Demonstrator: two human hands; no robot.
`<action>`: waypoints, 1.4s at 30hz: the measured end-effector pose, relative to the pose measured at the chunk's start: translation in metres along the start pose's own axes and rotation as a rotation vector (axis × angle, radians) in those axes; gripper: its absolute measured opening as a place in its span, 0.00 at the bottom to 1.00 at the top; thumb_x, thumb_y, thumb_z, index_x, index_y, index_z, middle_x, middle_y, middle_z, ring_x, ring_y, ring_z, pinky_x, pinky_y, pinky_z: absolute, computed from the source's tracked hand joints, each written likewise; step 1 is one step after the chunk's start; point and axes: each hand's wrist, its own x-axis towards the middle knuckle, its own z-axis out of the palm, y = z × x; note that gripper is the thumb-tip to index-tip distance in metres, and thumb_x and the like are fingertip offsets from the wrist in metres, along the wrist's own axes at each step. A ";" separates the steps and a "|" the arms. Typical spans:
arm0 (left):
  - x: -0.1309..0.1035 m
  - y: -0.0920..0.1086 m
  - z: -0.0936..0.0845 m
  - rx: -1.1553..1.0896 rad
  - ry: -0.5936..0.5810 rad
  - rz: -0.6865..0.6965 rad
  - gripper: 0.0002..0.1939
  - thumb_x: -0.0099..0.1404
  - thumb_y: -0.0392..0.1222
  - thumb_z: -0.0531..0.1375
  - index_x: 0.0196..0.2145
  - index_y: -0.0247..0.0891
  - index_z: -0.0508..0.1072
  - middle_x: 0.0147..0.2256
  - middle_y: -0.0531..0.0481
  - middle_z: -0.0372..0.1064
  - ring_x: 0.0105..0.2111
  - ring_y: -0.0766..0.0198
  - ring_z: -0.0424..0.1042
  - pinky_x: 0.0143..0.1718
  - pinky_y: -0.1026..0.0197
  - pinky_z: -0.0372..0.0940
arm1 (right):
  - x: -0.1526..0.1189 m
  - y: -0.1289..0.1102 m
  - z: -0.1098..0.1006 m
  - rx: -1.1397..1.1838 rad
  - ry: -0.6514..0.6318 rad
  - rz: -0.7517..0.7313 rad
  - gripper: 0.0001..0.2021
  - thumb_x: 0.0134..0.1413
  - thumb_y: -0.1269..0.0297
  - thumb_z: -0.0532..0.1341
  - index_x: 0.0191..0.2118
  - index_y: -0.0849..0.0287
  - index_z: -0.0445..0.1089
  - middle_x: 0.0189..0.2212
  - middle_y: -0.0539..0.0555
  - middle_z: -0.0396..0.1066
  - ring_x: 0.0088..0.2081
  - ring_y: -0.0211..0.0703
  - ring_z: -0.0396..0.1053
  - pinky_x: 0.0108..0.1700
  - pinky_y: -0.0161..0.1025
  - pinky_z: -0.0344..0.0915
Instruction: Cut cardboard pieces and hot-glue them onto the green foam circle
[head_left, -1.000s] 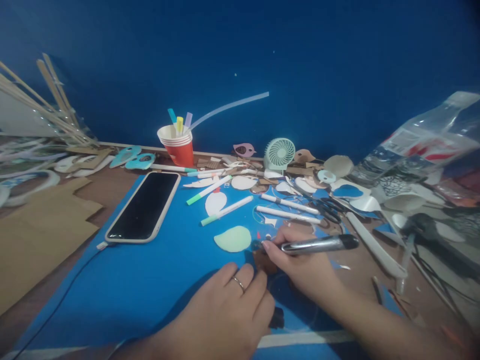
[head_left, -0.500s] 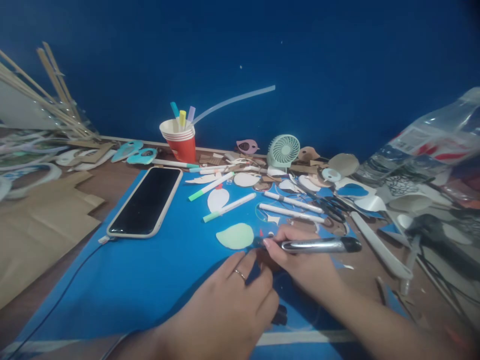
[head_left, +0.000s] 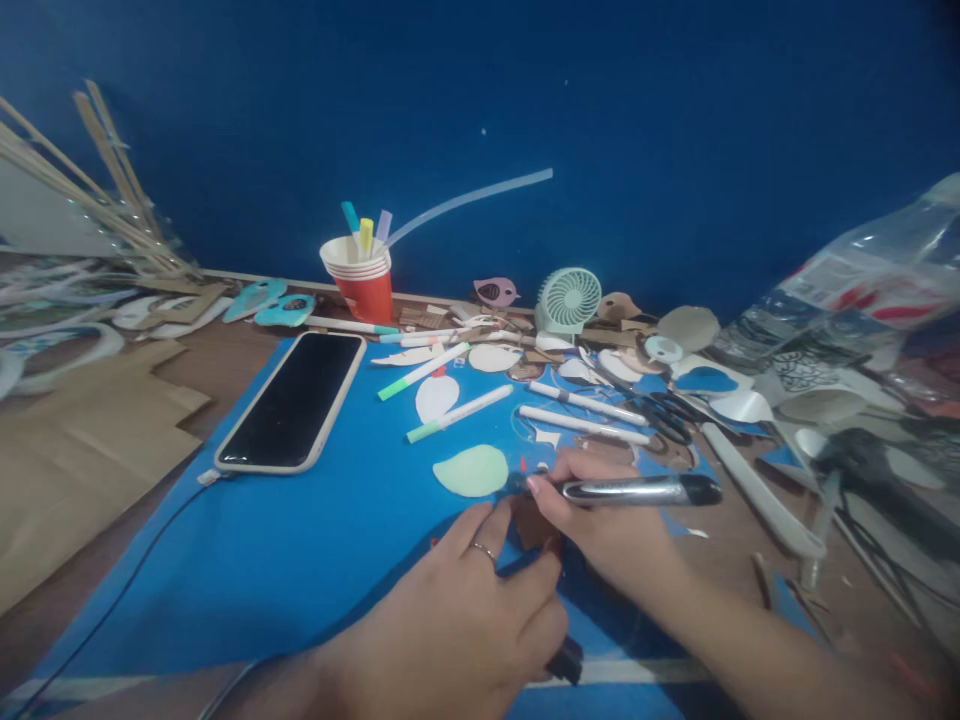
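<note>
My right hand is closed round a thick silver and black marker, its tip end pointing left. Just left of that tip lies a pale green leaf-shaped cutout on the blue sheet. Below the cutout is my left hand, a ring on one finger, its fingers bent around a small brown piece that is partly hidden. A black cap-like object shows under the left hand's edge.
A phone with a cable lies at the left. Behind are a red cup with markers, a small green fan and several white-barrelled markers. Scissors, scraps and a plastic bottle are at the right.
My left hand has shifted slightly right and its fingers have moved, showing more of the brown piece. The black object sits a little lower. My right hand has hardly moved.
</note>
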 end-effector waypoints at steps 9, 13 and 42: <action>0.000 -0.001 0.000 -0.005 -0.021 0.005 0.14 0.65 0.45 0.46 0.42 0.39 0.67 0.49 0.50 0.63 0.47 0.43 0.62 0.47 0.42 0.53 | -0.002 0.003 0.002 -0.001 -0.024 -0.013 0.14 0.51 0.61 0.57 0.18 0.58 0.58 0.14 0.45 0.58 0.20 0.34 0.56 0.21 0.29 0.54; 0.000 -0.002 -0.002 -0.011 -0.037 0.012 0.14 0.65 0.46 0.47 0.41 0.39 0.67 0.47 0.49 0.64 0.47 0.43 0.62 0.47 0.42 0.52 | -0.002 0.001 0.000 0.007 -0.049 -0.004 0.14 0.50 0.62 0.57 0.18 0.58 0.57 0.13 0.44 0.58 0.18 0.33 0.56 0.20 0.28 0.53; -0.001 0.001 0.003 -0.032 -0.013 -0.022 0.12 0.63 0.48 0.50 0.39 0.39 0.67 0.41 0.51 0.65 0.47 0.44 0.62 0.49 0.42 0.48 | -0.005 -0.001 -0.001 0.093 -0.164 -0.034 0.13 0.45 0.69 0.57 0.15 0.59 0.55 0.13 0.44 0.56 0.18 0.31 0.53 0.19 0.28 0.51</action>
